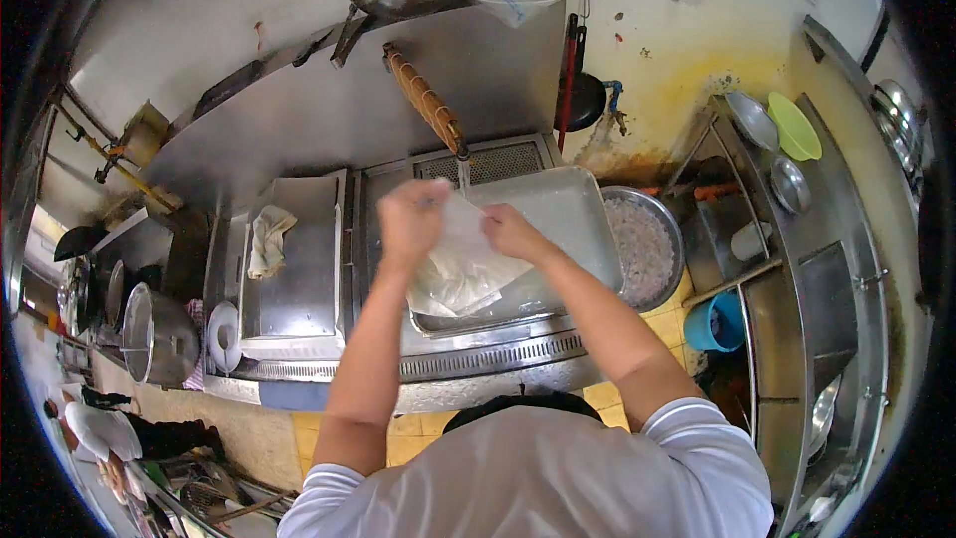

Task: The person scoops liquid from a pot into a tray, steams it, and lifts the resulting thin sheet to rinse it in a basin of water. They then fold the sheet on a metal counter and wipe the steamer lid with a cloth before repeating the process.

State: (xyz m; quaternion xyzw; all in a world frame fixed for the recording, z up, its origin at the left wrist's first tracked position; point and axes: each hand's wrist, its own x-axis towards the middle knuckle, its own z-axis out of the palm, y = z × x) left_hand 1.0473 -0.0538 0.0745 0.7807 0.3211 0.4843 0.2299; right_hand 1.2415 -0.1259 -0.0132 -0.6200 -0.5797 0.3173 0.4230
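Both of my hands grip a translucent, whitish plastic bag above a large shallow metal tray. My left hand is closed on the bag's upper left part, and my right hand pinches its upper right edge. The bag sags between them, its lower end over the left side of the tray; pale contents seem to show through the plastic. Just behind the bag is a faucet with a brown, string-tied wrapping, and a stream of water appears to fall from it.
Right of the tray stands a round metal basin of pale, pinkish pieces. A crumpled cloth lies on the steel counter at left. Farther right are a metal shelf rack and a blue bucket. Another person is at lower left.
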